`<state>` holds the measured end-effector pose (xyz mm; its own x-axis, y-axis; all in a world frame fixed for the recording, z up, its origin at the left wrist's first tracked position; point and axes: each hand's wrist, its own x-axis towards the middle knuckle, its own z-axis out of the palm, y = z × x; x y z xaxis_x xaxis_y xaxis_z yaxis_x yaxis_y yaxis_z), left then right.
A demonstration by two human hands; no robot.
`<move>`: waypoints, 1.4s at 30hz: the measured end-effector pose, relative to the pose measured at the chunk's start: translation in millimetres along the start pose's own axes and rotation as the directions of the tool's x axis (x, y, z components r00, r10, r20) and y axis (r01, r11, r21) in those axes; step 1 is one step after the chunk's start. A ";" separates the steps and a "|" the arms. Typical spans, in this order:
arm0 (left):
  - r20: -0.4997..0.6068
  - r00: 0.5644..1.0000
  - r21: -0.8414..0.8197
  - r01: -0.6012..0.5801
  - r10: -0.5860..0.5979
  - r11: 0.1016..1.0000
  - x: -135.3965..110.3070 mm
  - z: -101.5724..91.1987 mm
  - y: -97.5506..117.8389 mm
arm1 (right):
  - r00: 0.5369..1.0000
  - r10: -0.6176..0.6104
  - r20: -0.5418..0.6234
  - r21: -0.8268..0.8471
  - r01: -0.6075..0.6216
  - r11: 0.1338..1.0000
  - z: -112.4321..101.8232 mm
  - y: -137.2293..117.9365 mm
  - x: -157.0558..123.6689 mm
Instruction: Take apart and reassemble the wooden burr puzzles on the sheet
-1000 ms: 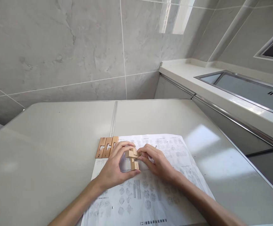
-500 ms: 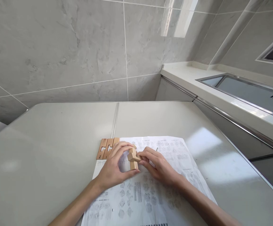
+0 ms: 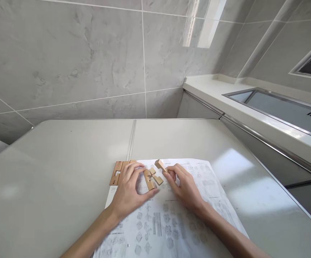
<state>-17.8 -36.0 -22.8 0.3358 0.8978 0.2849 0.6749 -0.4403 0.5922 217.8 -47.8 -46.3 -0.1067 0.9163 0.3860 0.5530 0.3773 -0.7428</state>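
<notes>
My left hand (image 3: pixel 130 190) pinches a notched wooden puzzle piece (image 3: pixel 148 179) between thumb and fingers, just above a printed instruction sheet (image 3: pixel 171 218). My right hand (image 3: pixel 183 184) grips another wooden piece (image 3: pixel 160 165) by its near end, tilted up and away from the first. A third small notched piece (image 3: pixel 157 178) sits between the two hands; I cannot tell which hand bears it. Three flat wooden pieces (image 3: pixel 119 172) lie side by side at the sheet's far left corner, partly behind my left fingers.
The sheet lies on a pale grey table (image 3: pixel 64 172) with a seam down its middle. A tiled wall stands behind. To the right runs a white counter (image 3: pixel 225 91) with a steel sink (image 3: pixel 286 107).
The joined wooden pieces have come apart: my right hand has drawn one piece up and to the right, while my left hand keeps the other. The camera tilted slightly.
</notes>
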 end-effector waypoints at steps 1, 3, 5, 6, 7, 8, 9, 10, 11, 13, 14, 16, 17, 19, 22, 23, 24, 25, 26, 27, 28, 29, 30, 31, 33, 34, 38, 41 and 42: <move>-0.020 1.000 0.020 0.000 0.000 1.000 0.0 1.3 -1.2 | 1.000 0.016 -0.007 -0.035 -0.017 0.999 0.7 0.8 0.1; -0.048 0.999 0.058 -0.010 0.013 0.998 0.0 3.7 -3.6 | 1.000 0.017 -0.015 -0.113 -0.018 0.993 2.8 1.6 -0.4; -0.057 0.998 0.096 -0.026 0.031 0.995 -0.1 5.2 -5.7 | 1.000 -0.009 -0.024 -0.189 0.004 0.982 5.5 2.0 -1.4; -0.055 0.998 0.116 -0.035 0.041 0.993 -0.1 5.7 -6.5 | 0.999 -0.024 -0.029 -0.223 0.017 0.975 6.9 2.2 -1.9; -0.051 0.997 0.135 -0.045 0.052 0.990 -0.2 6.0 -7.1 | 0.999 -0.037 -0.033 -0.253 0.028 0.967 8.0 2.4 -2.5; -0.045 0.997 0.154 -0.055 0.063 0.987 -0.4 6.2 -7.6 | 0.998 -0.048 -0.035 -0.280 0.036 0.959 9.1 2.5 -2.9; -0.040 0.996 0.170 -0.067 0.075 0.983 -0.6 6.4 -8.0 | 0.998 -0.059 -0.036 -0.303 0.045 0.952 9.9 2.6 -3.3; -0.035 0.996 0.185 -0.077 0.085 0.980 -1.0 6.5 -8.4 | 0.997 -0.069 -0.034 -0.321 0.055 0.946 10.6 2.7 -3.6; -0.029 0.995 0.198 -0.085 0.093 0.976 -1.4 6.6 -8.9 | 0.996 -0.082 -0.033 -0.334 0.067 0.940 11.2 2.6 -3.9; -0.013 0.994 0.220 -0.099 0.104 0.970 -2.4 6.9 -9.8 | 0.994 -0.106 -0.027 -0.349 0.090 0.933 12.0 2.2 -4.4; 0.000 0.994 0.228 -0.107 0.110 0.968 -2.8 6.9 -10.4 | 0.993 -0.117 -0.025 -0.352 0.101 0.931 12.4 2.0 -4.6; 0.028 0.992 0.232 -0.130 0.127 0.964 -3.5 6.9 -11.5 | 0.991 -0.133 -0.021 -0.349 0.117 0.930 13.1 1.5 -5.0; 0.040 0.989 0.231 -0.145 0.139 0.962 -3.6 6.9 -12.0 | 0.990 -0.138 -0.019 -0.342 0.123 0.932 13.4 1.3 -5.2; 0.061 0.985 0.224 -0.174 0.164 0.959 -3.5 6.4 -12.4 | 0.989 -0.147 -0.008 -0.318 0.137 0.938 14.1 0.6 -5.4; 0.087 0.978 0.203 -0.203 0.189 0.958 -2.5 4.8 -10.9 | 0.985 -0.171 0.028 -0.268 0.172 0.948 14.7 -1.4 -5.5; 0.102 0.976 0.187 -0.210 0.194 0.960 -2.1 4.0 -9.8 | 0.982 -0.184 0.043 -0.251 0.189 0.949 14.7 -2.3 -5.6; 0.118 0.973 0.168 -0.216 0.198 0.962 -1.8 3.2 -8.6 | 0.978 -0.198 0.060 -0.232 0.207 0.950 14.7 -3.3 -5.6; 0.132 0.970 0.148 -0.222 0.203 0.964 -1.5 2.4 -7.4 | 0.974 -0.213 0.078 -0.214 0.225 0.951 14.6 -4.2 -5.7; 0.142 0.968 0.131 -0.227 0.208 0.965 -1.4 1.8 -6.1 | 0.969 -0.227 0.097 -0.198 0.242 0.950 14.5 -5.1 -5.8; 0.148 0.965 0.118 -0.233 0.215 0.965 -1.3 1.2 -5.0 | 0.963 -0.243 0.116 -0.185 0.261 0.947 14.4 -5.9 -5.9; 0.148 0.964 0.108 -0.239 0.222 0.965 -1.3 0.8 -4.1 | 0.957 -0.258 0.134 -0.175 0.279 0.944 14.4 -6.4 -6.1; 0.147 0.962 0.102 -0.246 0.230 0.964 -1.3 0.5 -3.3 | 0.951 -0.270 0.151 -0.168 0.294 0.941 14.4 -6.8 -6.2; 0.148 0.959 0.096 -0.256 0.240 0.962 -1.4 0.3 -2.8 | 0.946 -0.281 0.164 -0.162 0.307 0.938 14.5 -7.1 -6.4; 0.153 0.956 0.090 -0.266 0.251 0.960 -1.3 0.0 -2.4 | 0.942 -0.288 0.172 -0.154 0.315 0.937 14.5 -7.2 -6.5; 0.168 0.948 0.078 -0.285 0.269 0.955 -0.8 -1.1 -2.0 | 0.941 -0.289 0.174 -0.131 0.313 0.941 14.5 -7.1 -6.5; 0.176 0.945 0.075 -0.291 0.275 0.954 -0.3 -2.2 -1.8 | 0.944 -0.280 0.172 -0.116 0.302 0.946 14.4 -7.0 -6.3; 0.193 0.936 0.095 -0.315 0.293 0.944 2.5 -13.2 -0.8 | 0.962 -0.208 0.174 -0.050 0.220 0.974 13.3 -6.8 -5.4; 0.181 0.931 0.143 -0.343 0.316 0.929 1.2 -27.6 -1.4 | 0.968 -0.179 0.178 -0.033 0.188 0.982 12.6 -6.3 -4.9; 0.176 0.929 0.152 -0.352 0.326 0.923 -0.9 -32.8 -2.3 | 0.967 -0.178 0.182 -0.034 0.187 0.982 12.6 -5.9 -4.9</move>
<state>-41.3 -35.6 0.3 0.6475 0.6895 0.3244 0.6049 -0.7240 0.3316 204.6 -52.8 -50.7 -0.3522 0.8433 0.4059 0.5507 0.5374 -0.6387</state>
